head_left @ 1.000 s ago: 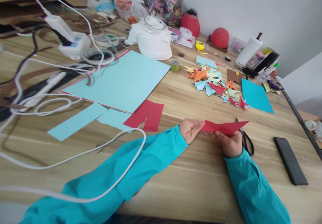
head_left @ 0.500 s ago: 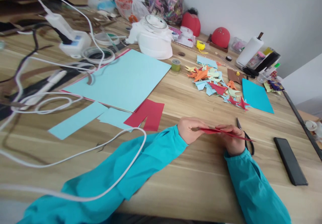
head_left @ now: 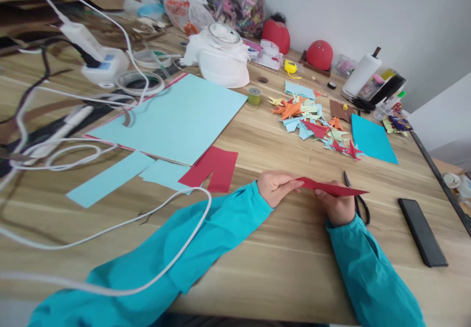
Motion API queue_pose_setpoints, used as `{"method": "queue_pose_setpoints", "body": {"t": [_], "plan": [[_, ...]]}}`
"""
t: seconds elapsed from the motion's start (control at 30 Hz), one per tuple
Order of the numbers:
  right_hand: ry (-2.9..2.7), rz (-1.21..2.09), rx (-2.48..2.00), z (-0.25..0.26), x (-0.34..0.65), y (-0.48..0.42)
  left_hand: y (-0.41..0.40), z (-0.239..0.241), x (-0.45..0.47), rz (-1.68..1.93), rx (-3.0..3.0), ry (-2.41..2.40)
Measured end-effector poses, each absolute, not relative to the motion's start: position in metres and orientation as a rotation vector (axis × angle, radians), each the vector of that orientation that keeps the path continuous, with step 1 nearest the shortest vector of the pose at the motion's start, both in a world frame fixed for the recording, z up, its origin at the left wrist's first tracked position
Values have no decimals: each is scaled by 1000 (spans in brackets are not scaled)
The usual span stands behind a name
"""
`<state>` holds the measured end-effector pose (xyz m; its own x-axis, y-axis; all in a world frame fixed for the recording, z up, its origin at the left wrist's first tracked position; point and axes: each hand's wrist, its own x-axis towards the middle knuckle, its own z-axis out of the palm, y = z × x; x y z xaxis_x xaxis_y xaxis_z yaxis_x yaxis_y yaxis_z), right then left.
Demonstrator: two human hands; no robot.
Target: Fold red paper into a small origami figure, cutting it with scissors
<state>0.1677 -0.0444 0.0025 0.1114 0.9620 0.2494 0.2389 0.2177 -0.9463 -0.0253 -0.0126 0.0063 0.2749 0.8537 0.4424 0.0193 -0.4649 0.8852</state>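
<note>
Tabletop (head_left: 294, 278): under the left hand (head_left: 277, 188) and right hand (head_left: 340, 209). Pale blue sheet (head_left: 176, 116): beyond and left of the left hand. Red paper (head_left: 331, 188): raised, left hand pinching one end, right hand gripping further along. Scissors (head_left: 347, 180): just beside the right hand. Step judged: folding; next move likely calls for aligned edges, firm crease.

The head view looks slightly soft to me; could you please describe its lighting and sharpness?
Head view: soft light, a faint shadow near the white cable, no strong glare on the dark phone; the held red paper reads fairly clearly, the clear bag at the back is blurrier.
</note>
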Motion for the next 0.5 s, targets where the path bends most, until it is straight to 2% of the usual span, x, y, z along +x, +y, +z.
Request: {"method": "queue_pose_setpoints", "body": {"t": [0.27, 0.5], "plan": [[-1345, 1170, -1224, 9, 159, -48, -20, 12, -22, 1187, 1694, 821], [-1342, 1220, -1215, 13, 153, -50, -22, 4, -13, 993, 1240, 939]]}}
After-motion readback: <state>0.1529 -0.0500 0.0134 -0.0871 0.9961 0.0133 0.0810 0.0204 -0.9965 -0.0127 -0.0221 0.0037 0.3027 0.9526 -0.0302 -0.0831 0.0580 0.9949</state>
